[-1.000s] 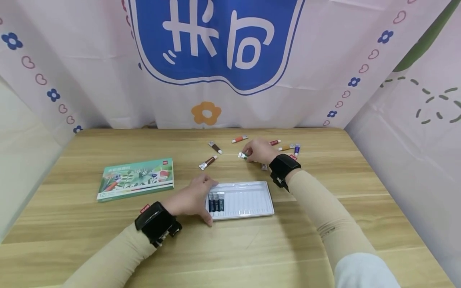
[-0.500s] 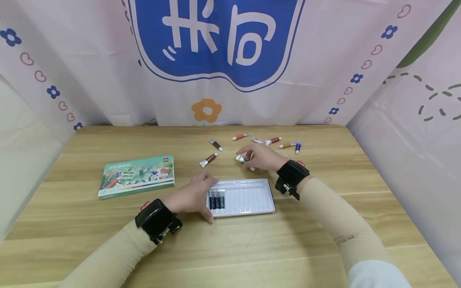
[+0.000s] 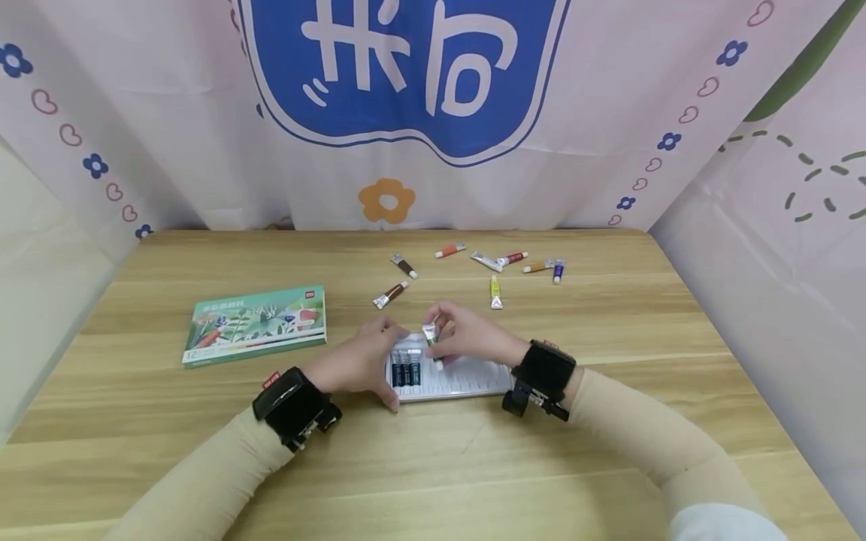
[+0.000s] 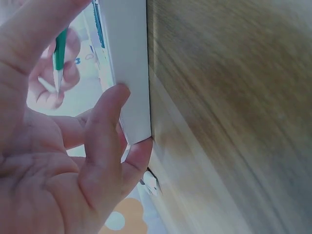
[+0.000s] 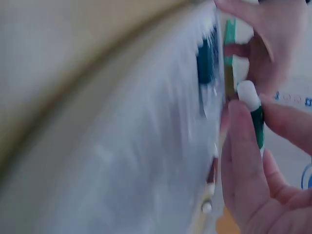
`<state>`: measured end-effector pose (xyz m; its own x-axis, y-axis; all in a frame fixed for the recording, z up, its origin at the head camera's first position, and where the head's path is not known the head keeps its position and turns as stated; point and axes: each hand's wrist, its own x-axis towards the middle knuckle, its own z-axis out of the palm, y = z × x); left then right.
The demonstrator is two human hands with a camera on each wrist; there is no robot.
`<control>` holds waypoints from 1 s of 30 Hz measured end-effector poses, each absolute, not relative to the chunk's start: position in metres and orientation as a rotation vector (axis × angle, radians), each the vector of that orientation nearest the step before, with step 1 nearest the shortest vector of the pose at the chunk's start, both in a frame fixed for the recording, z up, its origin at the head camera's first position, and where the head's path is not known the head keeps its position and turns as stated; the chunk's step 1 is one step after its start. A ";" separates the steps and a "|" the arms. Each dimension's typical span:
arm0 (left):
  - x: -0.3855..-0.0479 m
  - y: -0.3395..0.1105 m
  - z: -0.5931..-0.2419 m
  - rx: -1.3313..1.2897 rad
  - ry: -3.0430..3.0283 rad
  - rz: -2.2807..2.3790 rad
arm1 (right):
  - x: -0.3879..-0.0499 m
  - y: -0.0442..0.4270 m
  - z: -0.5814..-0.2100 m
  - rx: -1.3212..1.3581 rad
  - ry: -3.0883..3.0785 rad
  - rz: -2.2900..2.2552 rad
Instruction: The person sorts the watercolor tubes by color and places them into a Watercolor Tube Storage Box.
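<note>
My right hand (image 3: 473, 334) pinches a green paint tube (image 3: 431, 340) above the white plastic tray (image 3: 473, 382). In the right wrist view the tube's white cap (image 5: 249, 94) shows between thumb and fingers. At the tray's left end, my left hand (image 3: 361, 361) grips it with the thumb on the near edge and fingers at the far side. Several dark paint tubes (image 3: 406, 373) lie side by side in the left slots of the tray. From the left wrist, fingers (image 4: 105, 131) curl about the tray's corner, and the green tube hangs beyond.
A teal paint box (image 3: 255, 325) lies on the table at left. Behind the tray are scattered a yellow tube (image 3: 496, 291), brown tubes (image 3: 391, 295), an orange tube (image 3: 450, 250), a red tube (image 3: 512, 258) and a blue tube (image 3: 558, 271). A white curtain hangs behind.
My right hand has brought the green tube from among the loose tubes at the back toward me, over the tray. The yellow tube has come into full view. My left hand stays on the tray.
</note>
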<state>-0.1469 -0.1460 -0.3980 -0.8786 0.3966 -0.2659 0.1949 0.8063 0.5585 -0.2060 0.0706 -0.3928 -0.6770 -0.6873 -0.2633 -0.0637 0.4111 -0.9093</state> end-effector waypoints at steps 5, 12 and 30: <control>-0.146 -0.144 -0.401 0.441 2.633 0.742 | -0.185 0.066 -0.405 -0.646 2.115 -1.257; -0.145 -0.146 -0.401 0.452 2.628 0.769 | -0.173 0.060 -0.412 -0.726 2.323 -1.159; -0.148 -0.146 -0.401 0.460 2.616 0.773 | -0.166 0.068 -0.390 -1.213 2.558 -0.472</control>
<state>-0.1478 -0.1458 -0.4006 -0.8772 0.4057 -0.2569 0.2009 0.7960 0.5710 -0.1658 0.0684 -0.3904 -0.6128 -0.7835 -0.1026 -0.6952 0.5963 -0.4014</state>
